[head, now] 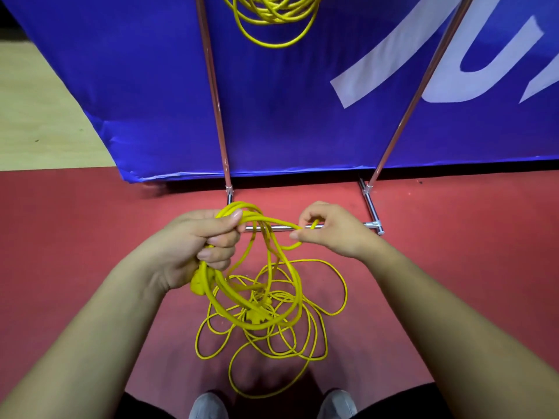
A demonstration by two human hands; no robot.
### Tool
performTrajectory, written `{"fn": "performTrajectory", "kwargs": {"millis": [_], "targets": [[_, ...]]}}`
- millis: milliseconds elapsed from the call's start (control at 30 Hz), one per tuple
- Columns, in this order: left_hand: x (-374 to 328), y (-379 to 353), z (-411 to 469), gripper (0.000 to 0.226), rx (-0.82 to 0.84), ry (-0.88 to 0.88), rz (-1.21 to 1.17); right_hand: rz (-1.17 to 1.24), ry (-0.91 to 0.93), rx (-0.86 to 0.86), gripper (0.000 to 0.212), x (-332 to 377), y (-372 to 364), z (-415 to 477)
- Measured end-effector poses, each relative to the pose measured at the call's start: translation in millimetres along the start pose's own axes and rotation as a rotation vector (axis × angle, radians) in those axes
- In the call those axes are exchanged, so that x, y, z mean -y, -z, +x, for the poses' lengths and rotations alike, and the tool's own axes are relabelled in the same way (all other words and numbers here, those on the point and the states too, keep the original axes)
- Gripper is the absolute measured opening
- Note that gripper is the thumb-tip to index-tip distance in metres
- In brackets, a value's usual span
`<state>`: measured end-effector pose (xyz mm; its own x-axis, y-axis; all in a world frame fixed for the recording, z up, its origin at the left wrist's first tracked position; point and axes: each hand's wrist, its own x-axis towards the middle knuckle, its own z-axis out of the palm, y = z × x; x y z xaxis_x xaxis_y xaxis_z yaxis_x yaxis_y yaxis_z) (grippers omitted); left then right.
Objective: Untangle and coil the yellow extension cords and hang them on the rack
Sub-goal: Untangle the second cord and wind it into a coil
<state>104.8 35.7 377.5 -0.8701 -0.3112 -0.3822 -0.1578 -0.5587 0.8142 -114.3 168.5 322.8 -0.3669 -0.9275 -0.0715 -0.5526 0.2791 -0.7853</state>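
One chrome rack (216, 101) stands on the red floor (90, 237), with two slanted uprights and a foot bar (272, 227) joining them at the bottom. One finished coil of yellow cord (272, 19) hangs high between the uprights, near the left one; its top is cut off by the frame edge.

Just in front of the foot bar, two bare hands work on the yellow extension cord (266, 220). The left hand (208, 246) has its fingers (220, 240) curled tight round a bundle of several loops, with the thumb pressed on top. One yellow plug (198, 285) hangs below that palm. The right hand (329, 231), in front of the bar's right end, pinches a single strand between thumb and forefinger; its other fingers are loosely bent.

The held loops sag down to one loose tangle (260, 325) lying on the floor, further out from the rack and between it and two grey shoes (208, 406). A second plug seems to lie in the middle of the tangle. Whether the tangle is one cord or more cannot be told.

Behind the rack hangs one blue banner (302, 116) with large white letters. They are cropped; only a shape like a "U" shows, and no word can be read.
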Motion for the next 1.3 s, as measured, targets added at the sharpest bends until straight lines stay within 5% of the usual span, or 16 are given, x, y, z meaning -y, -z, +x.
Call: {"fn": "performTrajectory", "kwargs": {"millis": [233, 400, 567, 667, 767, 933, 1300], "targets": [[-3.4, 10.0, 4.4, 0.013, -0.107, -0.058, -0.080, 0.378, -0.257, -0.004, 0.053, -23.4, 0.7, 2.1], [-4.8, 28.3, 6.4, 0.014, -0.277, -0.047, -0.057, 0.582, -0.323, 0.136, 0.028, -50.7, 8.0, 0.2], [-10.8, 47.1, 6.1, 0.021, -0.328, -0.089, -0.118, 0.540, -0.448, -0.032, 0.025, -88.2, 14.8, -1.5], [-7.8, 43.5, 8.1, 0.026, -0.338, -0.094, -0.021, 0.346, -0.438, 0.086, 0.037, -88.1, 8.2, -5.8], [-8.7, 44.3, 8.7, 0.026, -0.359, -0.077, -0.020, 0.291, -0.335, 0.202, 0.020, -69.9, -2.0, -5.3], [-4.8, 44.0, 10.1, 0.025, -0.355, -0.036, 0.049, 0.439, -0.190, -0.026, 0.023, -47.4, -12.2, 6.5], [-2.4, 27.7, 0.9, 0.036, -0.190, -0.007, 0.311, 0.460, -0.125, -0.085, 0.025, -24.7, -16.8, 15.6]]}}
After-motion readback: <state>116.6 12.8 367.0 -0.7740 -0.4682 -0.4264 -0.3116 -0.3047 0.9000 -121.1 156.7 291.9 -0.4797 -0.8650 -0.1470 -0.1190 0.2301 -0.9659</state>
